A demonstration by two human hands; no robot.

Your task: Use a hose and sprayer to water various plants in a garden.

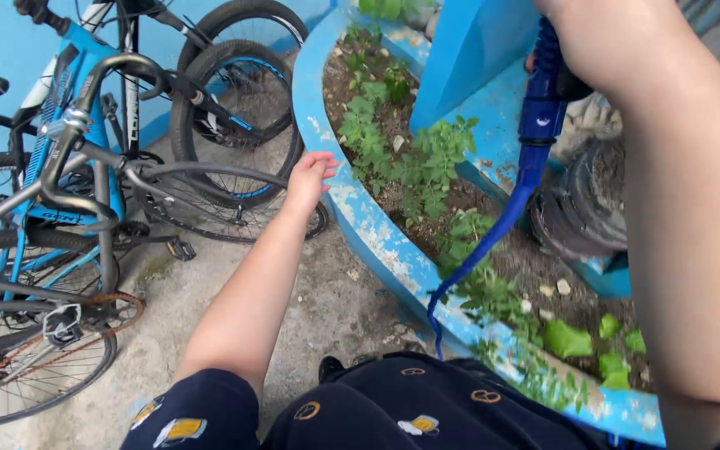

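Right hand [560, 79] mostly out of frame at 1 o'clock, seemingly wrapped round hose [535, 142]; fingers unseen, grip impossible to confirm. Hose trailing to 6 o'clock across planter [360, 221]. No water visible, soil [527, 258] looking dry: watering apparently unstarted. Left hand [308, 177] empty, fingers apart, nearing planter rim beside bikes [85, 167].

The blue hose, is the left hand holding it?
No, the left hand is open and empty above the planter rim; the blue hose hangs by the right arm.
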